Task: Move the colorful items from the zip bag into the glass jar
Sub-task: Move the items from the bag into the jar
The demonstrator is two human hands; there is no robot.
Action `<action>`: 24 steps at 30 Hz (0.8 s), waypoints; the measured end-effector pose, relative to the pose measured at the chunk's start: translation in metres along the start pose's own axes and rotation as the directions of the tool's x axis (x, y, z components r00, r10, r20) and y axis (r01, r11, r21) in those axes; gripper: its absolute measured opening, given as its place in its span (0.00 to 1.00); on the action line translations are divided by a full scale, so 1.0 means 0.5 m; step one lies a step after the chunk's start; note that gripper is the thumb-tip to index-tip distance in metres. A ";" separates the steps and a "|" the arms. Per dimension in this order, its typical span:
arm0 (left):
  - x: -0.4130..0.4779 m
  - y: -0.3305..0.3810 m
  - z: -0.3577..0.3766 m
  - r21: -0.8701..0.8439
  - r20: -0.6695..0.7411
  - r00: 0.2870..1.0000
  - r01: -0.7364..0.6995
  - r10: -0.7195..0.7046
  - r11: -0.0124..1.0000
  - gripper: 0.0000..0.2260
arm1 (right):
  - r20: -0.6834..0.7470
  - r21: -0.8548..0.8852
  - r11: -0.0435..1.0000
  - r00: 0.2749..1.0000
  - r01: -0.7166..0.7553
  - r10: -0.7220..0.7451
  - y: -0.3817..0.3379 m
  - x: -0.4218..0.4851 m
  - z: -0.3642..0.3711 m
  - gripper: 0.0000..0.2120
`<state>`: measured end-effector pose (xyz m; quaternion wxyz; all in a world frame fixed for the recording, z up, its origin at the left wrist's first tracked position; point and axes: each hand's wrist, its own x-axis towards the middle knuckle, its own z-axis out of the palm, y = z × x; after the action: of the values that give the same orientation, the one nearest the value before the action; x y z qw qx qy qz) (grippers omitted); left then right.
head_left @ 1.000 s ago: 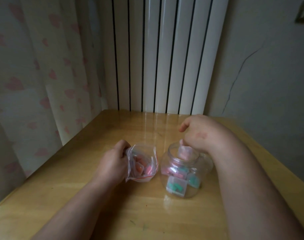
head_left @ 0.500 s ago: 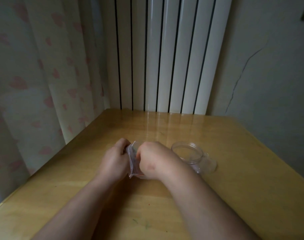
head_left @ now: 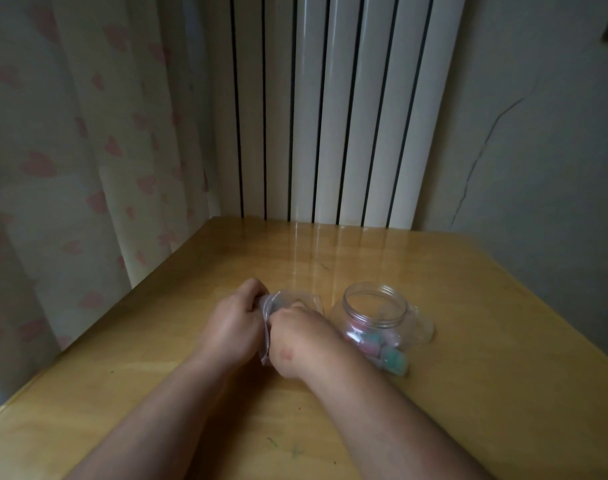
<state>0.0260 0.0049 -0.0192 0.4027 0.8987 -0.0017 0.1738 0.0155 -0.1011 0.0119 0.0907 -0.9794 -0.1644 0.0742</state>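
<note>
A clear zip bag (head_left: 295,301) stands on the wooden table (head_left: 503,393) near the middle. My left hand (head_left: 231,329) grips the bag's left edge. My right hand (head_left: 300,339) reaches into the bag's mouth, its fingers hidden inside, so what they hold cannot be seen. Just right of the bag stands the open glass jar (head_left: 377,322), with several pink and teal colorful items (head_left: 382,348) at its bottom. The bag's contents are hidden behind my hands.
A curtain with pink hearts (head_left: 70,168) hangs along the table's left edge. A white ribbed radiator (head_left: 330,116) stands behind the table's far edge. A clear lid (head_left: 423,323) lies just behind the jar on the right.
My right hand left the jar's mouth, where it had been dropping a pink item, moved left and went into the zip bag. My left hand kept its hold on the bag.
</note>
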 end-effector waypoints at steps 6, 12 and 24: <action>0.003 0.000 -0.001 -0.005 -0.001 1.000 0.006 -0.006 1.000 0.04 | -0.040 0.047 0.998 0.999 0.032 -0.030 -0.002 -0.005 -0.006 0.19; 0.000 0.000 -0.002 -0.005 -0.010 1.000 0.008 -0.008 1.000 0.11 | -0.113 0.088 0.996 0.994 0.009 0.001 -0.017 -0.024 -0.035 0.16; 0.006 -0.009 0.001 -0.001 -0.025 1.000 0.002 -0.002 1.000 0.09 | -0.378 0.226 0.974 0.922 0.000 0.087 0.066 -0.071 -0.155 0.07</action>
<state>0.0295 0.0081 -0.0217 0.4034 0.8962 0.0041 0.1845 0.0060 -0.1554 0.0846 0.2280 -0.9620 -0.1120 -0.0999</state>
